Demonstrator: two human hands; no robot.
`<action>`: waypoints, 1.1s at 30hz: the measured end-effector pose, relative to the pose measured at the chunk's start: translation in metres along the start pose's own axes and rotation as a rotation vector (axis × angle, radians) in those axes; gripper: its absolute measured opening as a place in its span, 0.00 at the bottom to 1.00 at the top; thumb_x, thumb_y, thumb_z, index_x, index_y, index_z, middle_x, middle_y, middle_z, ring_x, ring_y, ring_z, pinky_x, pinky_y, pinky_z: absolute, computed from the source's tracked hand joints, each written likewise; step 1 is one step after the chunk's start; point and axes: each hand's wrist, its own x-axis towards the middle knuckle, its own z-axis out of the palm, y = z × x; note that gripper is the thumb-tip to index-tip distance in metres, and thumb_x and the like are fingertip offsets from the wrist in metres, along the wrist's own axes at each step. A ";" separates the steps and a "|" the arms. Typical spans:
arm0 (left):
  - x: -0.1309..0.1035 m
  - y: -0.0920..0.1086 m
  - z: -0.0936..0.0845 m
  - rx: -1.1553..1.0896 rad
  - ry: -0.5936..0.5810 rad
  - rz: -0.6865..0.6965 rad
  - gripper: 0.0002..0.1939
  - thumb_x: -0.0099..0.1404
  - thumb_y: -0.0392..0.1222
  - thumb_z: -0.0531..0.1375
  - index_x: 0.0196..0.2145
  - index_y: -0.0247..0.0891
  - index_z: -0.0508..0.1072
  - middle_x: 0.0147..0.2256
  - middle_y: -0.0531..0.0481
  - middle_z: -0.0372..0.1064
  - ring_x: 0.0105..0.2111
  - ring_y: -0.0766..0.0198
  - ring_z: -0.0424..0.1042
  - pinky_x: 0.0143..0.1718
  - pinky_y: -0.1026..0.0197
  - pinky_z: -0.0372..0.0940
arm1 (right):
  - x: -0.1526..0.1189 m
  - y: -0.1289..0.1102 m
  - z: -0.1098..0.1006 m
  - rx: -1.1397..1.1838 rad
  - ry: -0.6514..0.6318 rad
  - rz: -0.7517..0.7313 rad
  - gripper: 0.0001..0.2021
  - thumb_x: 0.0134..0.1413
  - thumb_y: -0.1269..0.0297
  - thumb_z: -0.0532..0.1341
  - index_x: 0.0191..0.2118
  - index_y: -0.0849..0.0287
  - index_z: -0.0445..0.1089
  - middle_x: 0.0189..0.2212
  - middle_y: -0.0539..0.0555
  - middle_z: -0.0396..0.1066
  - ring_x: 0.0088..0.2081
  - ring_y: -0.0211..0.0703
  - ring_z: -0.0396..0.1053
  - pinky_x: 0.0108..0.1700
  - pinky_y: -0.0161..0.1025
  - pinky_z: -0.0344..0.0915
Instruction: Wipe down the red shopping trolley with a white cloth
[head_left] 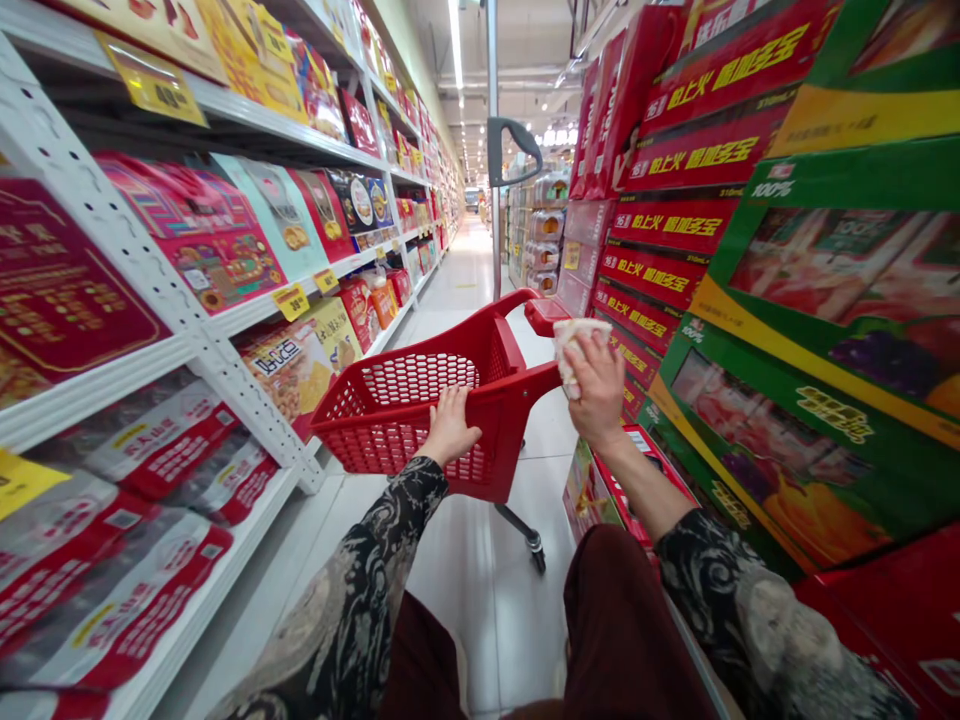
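A red plastic shopping cart (pixel 487 460) with a perforated basket stands on the aisle floor in front of me. My left hand (pixel 451 428) rests over the near rim of its basket, fingers hooked over the edge and thumb pointing right. At the cart's handle (pixel 541 312), my right hand (pixel 598 385) presses a whitish cloth (pixel 574 335) around the near end of the bar. The fingers are bent over the cloth, and part of the handle is hidden beneath it. Inside the part of the basket that shows, I see no goods.
White shelves (pixel 315 265) of packaged food line the left. Stacked red drink cartons (pixel 667 225) and green juice boxes (pixel 832 330) crowd the right. A metal pole with a grey loop handle (pixel 514 152) rises behind the cart. A low red box (pixel 637 470) sits near my knee.
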 end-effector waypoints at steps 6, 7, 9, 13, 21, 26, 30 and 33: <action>-0.001 0.003 -0.001 -0.003 -0.003 -0.002 0.38 0.49 0.36 0.54 0.59 0.35 0.48 0.63 0.41 0.40 0.63 0.53 0.36 0.59 0.41 0.39 | -0.015 -0.015 0.018 -0.027 -0.154 -0.013 0.21 0.51 0.76 0.51 0.52 0.57 0.64 0.55 0.58 0.60 0.60 0.48 0.50 0.58 0.56 0.44; -0.001 0.003 -0.002 0.001 -0.001 -0.002 0.38 0.49 0.36 0.54 0.58 0.36 0.48 0.63 0.42 0.40 0.63 0.53 0.36 0.59 0.40 0.40 | -0.023 -0.027 0.023 -0.003 -0.189 -0.067 0.21 0.51 0.76 0.51 0.51 0.57 0.64 0.55 0.57 0.61 0.60 0.47 0.50 0.59 0.55 0.44; -0.001 0.003 -0.002 0.006 0.004 -0.004 0.38 0.49 0.36 0.54 0.58 0.36 0.49 0.62 0.42 0.41 0.63 0.53 0.37 0.59 0.40 0.41 | -0.037 -0.050 0.031 0.053 -0.260 -0.176 0.20 0.52 0.75 0.52 0.50 0.56 0.65 0.54 0.55 0.63 0.59 0.46 0.52 0.59 0.53 0.45; -0.001 0.001 -0.001 0.007 0.002 -0.003 0.38 0.49 0.36 0.54 0.58 0.35 0.48 0.62 0.41 0.41 0.63 0.53 0.37 0.59 0.41 0.41 | -0.040 -0.062 0.028 0.132 -0.239 -0.256 0.18 0.54 0.74 0.51 0.49 0.57 0.66 0.53 0.56 0.64 0.60 0.44 0.51 0.59 0.50 0.48; -0.006 0.002 0.000 0.048 0.009 0.024 0.40 0.48 0.34 0.54 0.59 0.34 0.46 0.63 0.41 0.37 0.63 0.53 0.34 0.59 0.41 0.39 | -0.034 -0.025 0.022 0.049 -0.169 -0.184 0.20 0.54 0.76 0.52 0.52 0.58 0.63 0.55 0.58 0.61 0.62 0.46 0.45 0.60 0.54 0.43; -0.007 0.002 -0.002 0.047 -0.009 0.031 0.40 0.49 0.34 0.54 0.60 0.34 0.46 0.63 0.40 0.38 0.63 0.54 0.34 0.59 0.42 0.39 | -0.103 -0.042 0.040 0.077 -0.446 -0.300 0.18 0.55 0.76 0.52 0.51 0.58 0.65 0.53 0.58 0.64 0.58 0.47 0.55 0.57 0.54 0.49; -0.006 0.001 -0.001 0.044 -0.002 0.025 0.40 0.49 0.33 0.54 0.59 0.34 0.46 0.63 0.40 0.37 0.63 0.53 0.35 0.60 0.42 0.39 | -0.108 -0.046 0.030 0.118 -0.510 -0.316 0.18 0.54 0.76 0.52 0.49 0.57 0.66 0.51 0.57 0.66 0.57 0.45 0.57 0.56 0.50 0.53; -0.006 0.000 0.000 0.054 0.011 0.029 0.40 0.49 0.34 0.54 0.60 0.35 0.45 0.63 0.40 0.38 0.63 0.53 0.35 0.59 0.41 0.39 | -0.070 -0.040 0.016 0.136 -0.313 -0.247 0.18 0.55 0.75 0.50 0.51 0.58 0.64 0.53 0.58 0.64 0.60 0.44 0.51 0.58 0.50 0.49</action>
